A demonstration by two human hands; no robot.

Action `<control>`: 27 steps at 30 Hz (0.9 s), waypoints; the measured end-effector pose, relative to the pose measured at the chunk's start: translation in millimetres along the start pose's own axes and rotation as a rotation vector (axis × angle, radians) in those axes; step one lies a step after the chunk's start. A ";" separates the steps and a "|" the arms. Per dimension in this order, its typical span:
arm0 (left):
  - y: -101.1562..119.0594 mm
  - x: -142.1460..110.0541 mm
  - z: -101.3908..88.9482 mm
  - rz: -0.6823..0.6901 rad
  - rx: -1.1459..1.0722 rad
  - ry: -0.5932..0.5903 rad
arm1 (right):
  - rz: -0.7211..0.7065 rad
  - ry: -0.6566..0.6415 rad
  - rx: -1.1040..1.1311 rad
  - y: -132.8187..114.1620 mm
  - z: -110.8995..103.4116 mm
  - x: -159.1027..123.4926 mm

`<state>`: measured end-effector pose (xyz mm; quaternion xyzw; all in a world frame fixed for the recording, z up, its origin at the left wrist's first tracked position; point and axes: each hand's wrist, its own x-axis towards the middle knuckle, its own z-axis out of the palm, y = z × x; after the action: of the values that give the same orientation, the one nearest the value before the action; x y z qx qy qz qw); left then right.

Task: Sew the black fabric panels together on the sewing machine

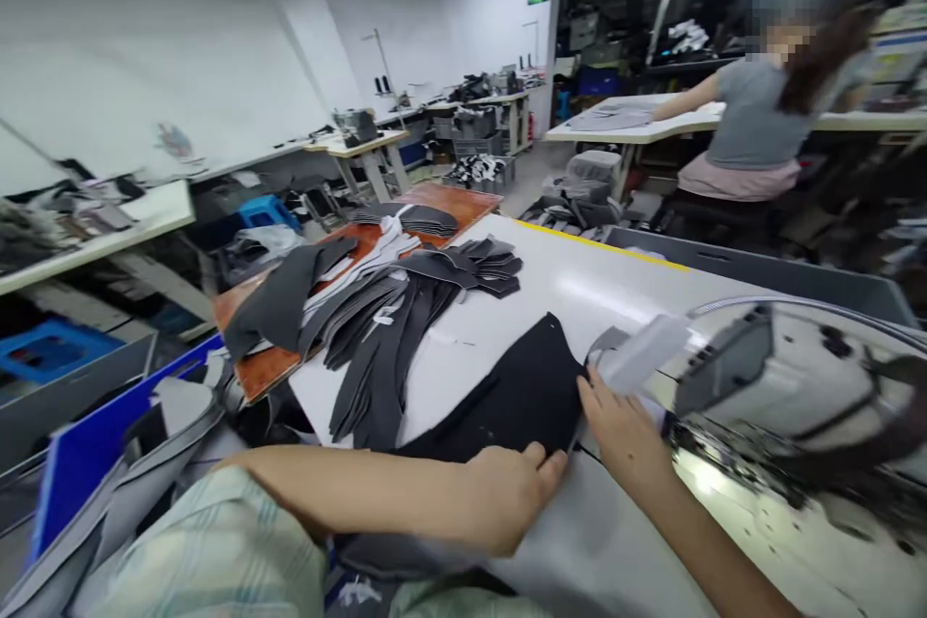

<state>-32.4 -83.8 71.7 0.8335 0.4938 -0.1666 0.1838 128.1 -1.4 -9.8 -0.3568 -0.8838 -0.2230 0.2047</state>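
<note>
A black fabric piece [499, 406] with a pointed top corner lies across the white sewing table [536, 280] in front of me. My left hand [511, 497] is closed on its near edge, thumb and fingers together. At the right edge of the same piece, my right hand [623, 435] pinches with thumb and fingertips; the underside of that grip is hidden. Just beyond the right hand stands a whitish translucent piece [644, 352], blurred. The sewing machine [789, 406] is right of that hand, also smeared by motion.
Stacks of dark grey fabric pieces [383, 309] spread over the table's left part and a reddish-brown board [463, 203]. A blue bin [72, 483] with grey pieces stands at my left. A grey tray [760, 266] runs along the far side. A co-worker [760, 106] sits at another table.
</note>
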 end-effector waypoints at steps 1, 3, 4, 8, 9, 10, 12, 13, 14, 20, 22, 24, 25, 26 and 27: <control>-12.5 -1.5 -6.4 0.047 -0.115 0.033 | 0.004 -0.056 -0.040 1.4 14.0 -0.2; -56.1 -3.6 -26.8 -0.012 -0.300 0.228 | 0.027 -0.141 -0.085 8.0 34.1 -5.2; -86.2 -4.4 -38.7 -0.136 -0.323 0.394 | 0.044 -0.160 -0.090 11.3 41.1 -9.2; -224.1 -3.8 -74.5 -0.685 -0.094 0.777 | 0.097 -0.131 -0.031 13.0 57.4 -24.3; -253.3 -1.9 -78.2 -0.687 -0.089 0.750 | 0.100 -0.125 -0.015 10.8 59.2 -27.0; -277.7 0.8 -80.0 -0.661 -0.090 0.711 | 0.102 -0.119 -0.003 8.3 60.1 -29.4; -310.9 7.9 -79.7 -0.562 -0.100 0.601 | 0.115 -0.098 0.014 2.6 59.0 -33.4; -320.2 11.7 -78.4 -0.518 -0.099 0.556 | 0.122 -0.085 0.024 -0.2 57.0 -35.3; -325.5 15.4 -76.8 -0.483 -0.092 0.521 | 0.127 -0.074 0.034 -2.9 54.3 -37.1; -308.1 28.3 -69.9 -0.382 -0.009 0.517 | 0.148 -0.076 0.085 -11.5 33.9 -39.9; -294.1 27.5 -73.3 -0.391 0.020 0.567 | 0.182 -0.096 0.124 -9.5 29.7 -36.9; -275.6 23.1 -83.3 -0.453 0.044 0.622 | 0.213 -0.107 0.165 -5.6 27.9 -32.9; -263.2 19.5 -90.8 -0.493 0.055 0.655 | 0.219 -0.106 0.178 -3.5 27.7 -30.9; -247.7 15.5 -99.3 -0.528 0.067 0.695 | 0.223 -0.106 0.184 -1.8 28.0 -29.0; -229.0 11.7 -108.3 -0.548 0.082 0.725 | 0.226 -0.105 0.180 -0.8 28.5 -27.2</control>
<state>-219.1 78.0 128.8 0.6831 0.7216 0.0741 -0.0849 139.7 -1.3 -47.4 -0.4452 -0.8640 -0.0994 0.2132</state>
